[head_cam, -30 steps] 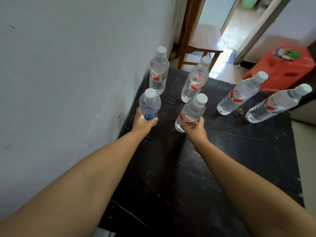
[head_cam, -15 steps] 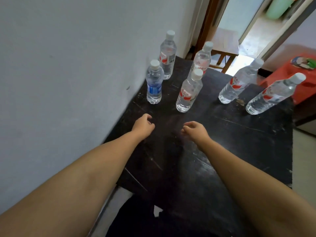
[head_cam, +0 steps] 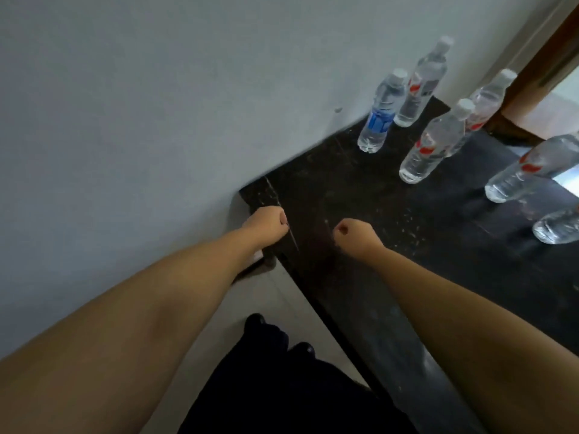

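Several clear water bottles with white caps stand on a black table. One has a blue label and stands near the wall; behind it is a red-labelled bottle. Another red-labelled bottle stands in front of one more. Two further bottles show at the right edge. My left hand is curled in a fist at the table's near left corner, holding nothing. My right hand is also a fist over the table, empty.
A pale wall runs along the table's left side. A brown wooden frame stands at the far right. Below the table edge are a light floor and my dark clothing.
Both hands let go of the two bottles and drew back toward the table's near edge, curling into fists. The view swung left and down, so the bottles now sit at the upper right.
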A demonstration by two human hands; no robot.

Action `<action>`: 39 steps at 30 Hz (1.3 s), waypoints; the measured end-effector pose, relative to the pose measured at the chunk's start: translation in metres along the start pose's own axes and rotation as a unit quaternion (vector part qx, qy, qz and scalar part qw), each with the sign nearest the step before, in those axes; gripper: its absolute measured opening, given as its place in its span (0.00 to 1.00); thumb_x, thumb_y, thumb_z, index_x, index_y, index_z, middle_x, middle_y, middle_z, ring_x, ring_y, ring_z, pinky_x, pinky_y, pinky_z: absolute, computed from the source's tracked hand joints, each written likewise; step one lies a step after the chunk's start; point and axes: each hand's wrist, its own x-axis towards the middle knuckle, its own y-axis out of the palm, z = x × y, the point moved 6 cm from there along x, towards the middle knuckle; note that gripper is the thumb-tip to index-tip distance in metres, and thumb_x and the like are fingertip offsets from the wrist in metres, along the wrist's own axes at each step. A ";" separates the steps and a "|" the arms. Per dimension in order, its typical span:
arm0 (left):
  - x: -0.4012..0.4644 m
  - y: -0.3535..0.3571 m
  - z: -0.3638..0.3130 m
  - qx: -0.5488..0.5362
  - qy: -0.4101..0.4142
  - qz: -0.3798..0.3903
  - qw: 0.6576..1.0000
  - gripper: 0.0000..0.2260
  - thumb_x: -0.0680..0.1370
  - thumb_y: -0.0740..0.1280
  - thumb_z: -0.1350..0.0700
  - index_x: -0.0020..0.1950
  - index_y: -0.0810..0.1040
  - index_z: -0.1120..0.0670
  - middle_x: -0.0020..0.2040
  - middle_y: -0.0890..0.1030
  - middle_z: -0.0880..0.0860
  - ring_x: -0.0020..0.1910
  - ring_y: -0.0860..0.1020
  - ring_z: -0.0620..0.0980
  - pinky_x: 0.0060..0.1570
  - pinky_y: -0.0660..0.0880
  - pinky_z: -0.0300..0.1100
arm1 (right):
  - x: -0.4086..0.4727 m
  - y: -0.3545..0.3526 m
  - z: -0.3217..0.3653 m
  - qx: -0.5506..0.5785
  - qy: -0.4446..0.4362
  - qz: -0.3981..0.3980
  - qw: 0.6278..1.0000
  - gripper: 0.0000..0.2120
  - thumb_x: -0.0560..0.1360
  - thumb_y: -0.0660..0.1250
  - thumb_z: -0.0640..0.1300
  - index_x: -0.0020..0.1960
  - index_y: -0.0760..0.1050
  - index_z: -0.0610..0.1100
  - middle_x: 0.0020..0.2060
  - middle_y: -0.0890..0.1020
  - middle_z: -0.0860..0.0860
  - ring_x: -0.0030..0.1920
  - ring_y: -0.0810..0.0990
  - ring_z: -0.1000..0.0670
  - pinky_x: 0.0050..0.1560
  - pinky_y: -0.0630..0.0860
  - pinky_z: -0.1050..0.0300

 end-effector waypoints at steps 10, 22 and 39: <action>-0.096 -0.025 0.118 -0.054 -0.111 -0.070 0.990 0.10 0.78 0.63 0.57 0.56 0.79 0.58 0.58 0.79 0.59 0.57 0.77 0.58 0.56 0.72 0.45 | -0.030 0.078 0.088 -0.103 -0.118 0.091 0.984 0.09 0.78 0.59 0.44 0.47 0.78 0.43 0.42 0.81 0.46 0.44 0.81 0.46 0.49 0.79 0.49; -0.259 -0.020 0.286 -0.136 -0.241 -0.123 0.953 0.10 0.78 0.64 0.57 0.56 0.78 0.58 0.58 0.79 0.57 0.57 0.77 0.56 0.56 0.73 0.46 | -0.136 0.242 0.190 -0.255 -0.236 0.172 0.922 0.16 0.78 0.56 0.40 0.31 0.64 0.45 0.30 0.71 0.48 0.33 0.71 0.48 0.36 0.66 0.56; -0.522 0.077 0.398 -0.333 -0.534 -0.299 0.717 0.09 0.77 0.63 0.60 0.51 0.82 0.60 0.51 0.82 0.59 0.52 0.79 0.56 0.49 0.73 0.41 | -0.298 0.462 0.281 -0.431 -0.477 0.360 0.676 0.11 0.77 0.60 0.45 0.52 0.77 0.41 0.52 0.82 0.42 0.53 0.80 0.41 0.53 0.76 0.52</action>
